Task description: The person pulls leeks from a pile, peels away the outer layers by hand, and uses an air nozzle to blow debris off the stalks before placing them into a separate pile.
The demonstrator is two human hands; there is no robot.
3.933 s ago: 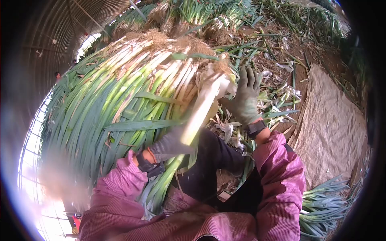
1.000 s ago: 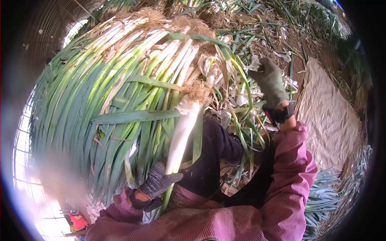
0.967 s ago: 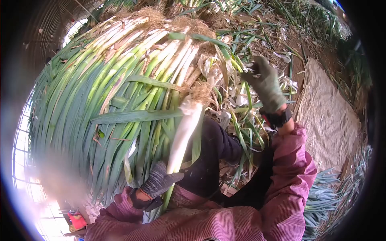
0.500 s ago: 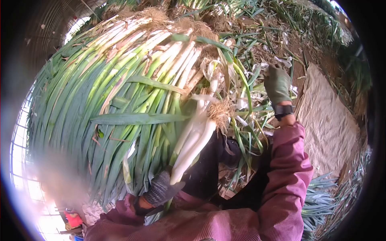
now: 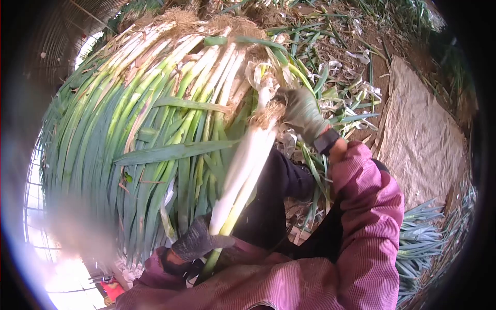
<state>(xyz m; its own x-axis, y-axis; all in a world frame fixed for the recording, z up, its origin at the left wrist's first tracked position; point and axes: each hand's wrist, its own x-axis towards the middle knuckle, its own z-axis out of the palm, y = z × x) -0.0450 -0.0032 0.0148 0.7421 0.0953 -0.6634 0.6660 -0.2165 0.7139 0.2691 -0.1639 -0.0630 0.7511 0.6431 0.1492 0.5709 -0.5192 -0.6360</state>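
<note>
My left hand (image 5: pixel 199 242), in a dark grey knitted glove, is closed round the lower white and green part of a few leeks (image 5: pixel 243 168). They slant up and away from me, with their roots at the far end. My right hand (image 5: pixel 306 114), in a green-grey glove with a dark band at the wrist, is beside those roots. Its fingers are curled and slightly blurred; what they hold, if anything, cannot be made out. A big pile of leeks (image 5: pixel 170 108) lies to the left, roots away from me. One loose leaf (image 5: pixel 175 153) crosses it.
Peeled skins and leaf scraps (image 5: pixel 356 93) litter the soil at the right. Beyond them lies a beige cloth sheet (image 5: pixel 421 139). More green leaves (image 5: pixel 418 243) lie at the lower right. A red item (image 5: pixel 112 289) shows at the lower left.
My right hand has come from out at the right back to the leeks' roots. The held leeks have turned a little and lie closer together; my left hand still grips them.
</note>
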